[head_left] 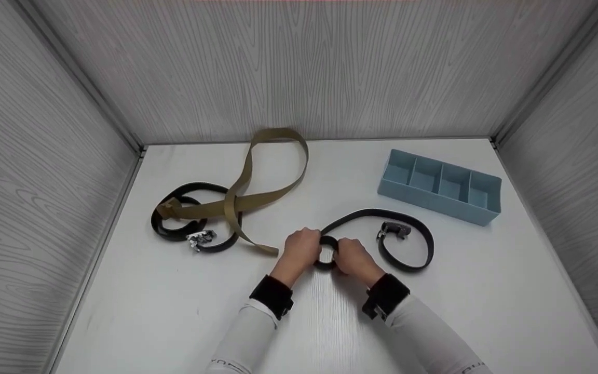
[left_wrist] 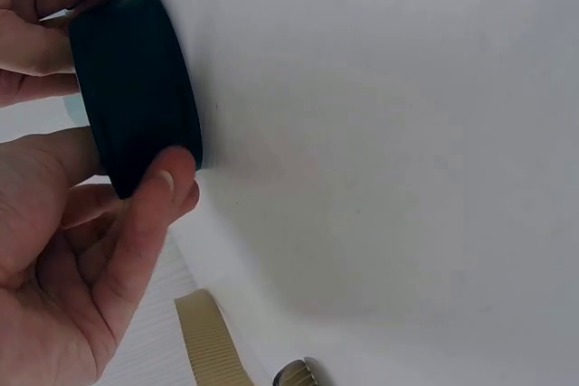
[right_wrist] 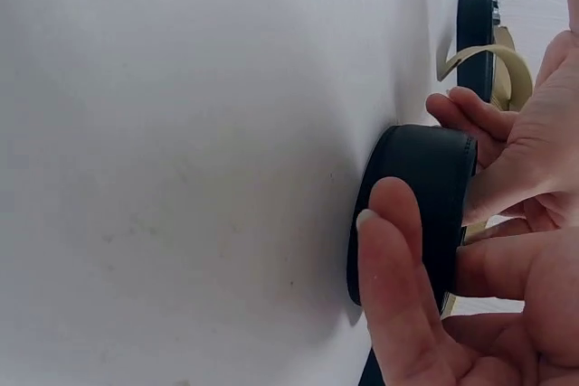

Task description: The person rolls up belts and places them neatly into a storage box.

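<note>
A black leather belt lies between both hands in the head view, its near end rolled into a small upright ring (head_left: 325,266). My left hand (head_left: 300,250) grips the ring from the left, and my right hand (head_left: 355,258) grips its right side. In the left wrist view, the thumb and fingers of the left hand (left_wrist: 81,250) pinch the rolled belt (left_wrist: 136,88). The right wrist view shows fingers of the right hand (right_wrist: 407,305) against the outside of the roll (right_wrist: 421,169), others inside. The belt's loose length curves right to its buckle (head_left: 396,229).
A tan webbing belt (head_left: 262,200) loops across the left side, overlapping a second black belt (head_left: 155,221) with a silver buckle (head_left: 202,239). At the back right stands a light blue tray (head_left: 434,203) with several compartments. Wood-grain walls (head_left: 299,72) enclose the white table (head_left: 174,311).
</note>
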`<state>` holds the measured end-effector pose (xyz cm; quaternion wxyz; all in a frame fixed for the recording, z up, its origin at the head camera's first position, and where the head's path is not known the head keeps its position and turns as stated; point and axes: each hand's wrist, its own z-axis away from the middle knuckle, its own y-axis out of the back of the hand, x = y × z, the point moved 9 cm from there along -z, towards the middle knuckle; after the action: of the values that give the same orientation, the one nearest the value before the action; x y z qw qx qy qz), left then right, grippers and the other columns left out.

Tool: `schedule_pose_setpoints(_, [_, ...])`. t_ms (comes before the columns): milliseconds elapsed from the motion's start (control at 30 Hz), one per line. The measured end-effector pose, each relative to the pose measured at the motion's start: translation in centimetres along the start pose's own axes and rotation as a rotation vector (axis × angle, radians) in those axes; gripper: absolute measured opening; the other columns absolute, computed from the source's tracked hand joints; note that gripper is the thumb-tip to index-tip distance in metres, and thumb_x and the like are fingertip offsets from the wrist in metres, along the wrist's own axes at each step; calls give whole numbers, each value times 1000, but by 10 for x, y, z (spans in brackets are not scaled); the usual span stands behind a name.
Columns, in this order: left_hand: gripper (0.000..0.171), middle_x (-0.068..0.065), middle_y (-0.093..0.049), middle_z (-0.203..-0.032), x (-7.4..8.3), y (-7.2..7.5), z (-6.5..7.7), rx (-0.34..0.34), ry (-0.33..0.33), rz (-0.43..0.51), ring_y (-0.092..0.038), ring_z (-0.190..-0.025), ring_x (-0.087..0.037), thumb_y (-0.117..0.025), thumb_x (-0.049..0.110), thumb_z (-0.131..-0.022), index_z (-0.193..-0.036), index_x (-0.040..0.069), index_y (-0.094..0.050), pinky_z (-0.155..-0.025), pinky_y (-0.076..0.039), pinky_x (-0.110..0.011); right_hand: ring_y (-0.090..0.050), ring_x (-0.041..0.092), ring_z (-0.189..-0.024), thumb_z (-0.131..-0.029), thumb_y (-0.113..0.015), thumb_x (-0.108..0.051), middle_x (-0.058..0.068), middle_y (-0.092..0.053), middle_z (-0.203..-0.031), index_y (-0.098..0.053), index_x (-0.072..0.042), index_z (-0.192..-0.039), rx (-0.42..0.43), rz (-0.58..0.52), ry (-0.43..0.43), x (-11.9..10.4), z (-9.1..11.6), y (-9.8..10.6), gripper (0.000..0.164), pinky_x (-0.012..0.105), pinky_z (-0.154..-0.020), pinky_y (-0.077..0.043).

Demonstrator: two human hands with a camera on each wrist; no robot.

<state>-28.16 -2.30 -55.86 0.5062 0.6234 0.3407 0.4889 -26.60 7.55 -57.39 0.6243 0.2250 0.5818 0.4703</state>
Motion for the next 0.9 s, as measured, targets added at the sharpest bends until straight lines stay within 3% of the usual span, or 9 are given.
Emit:
schedule_pose_setpoints(233, [17,-11,-67,-73,3,2,-4,-18,-36,-15,-65,-65,-27,-62,4,-88,-71,5,-64,-55,-51,-39,-58,24,-69,-92,-57,-4,12,-66,-79,-62,-5,-82,39,49,78,-4,-2,2,11,42,-66,-50])
schedule_pose_setpoints(500, [12,-11,-67,-74,2,0,-7,-45,-35,11,-65,-65,-26,-64,0,-83,-72,6,-64,-56,-50,-38,-55,23,-60,-94,-61,-15,6,-57,-66,-57,-9,-71,3,31,3,4,3,4,23,38,-58,-46])
schedule_pose_setpoints(667, [11,-10,-67,-74,1,-1,-7,-57,-14,9,-63,-64,-23,-65,2,-82,-71,6,-65,-56,-50,-37,-55,24,-60,-91,-58,-7,9,-58,-67,-57,-7,-69,-1,78,36,-1,4,4,22,39,-59,-47])
schedule_pose_setpoints(900, [13,-10,-68,-74,4,-2,-6,-47,-39,-8,-65,-66,-26,-64,4,-85,-72,6,-66,-58,-51,-38,-55,25,-64,-92,-57,-6,10,-61,-72,-59,-7,-76,15,55,65,0,2,3,16,42,-62,-48])
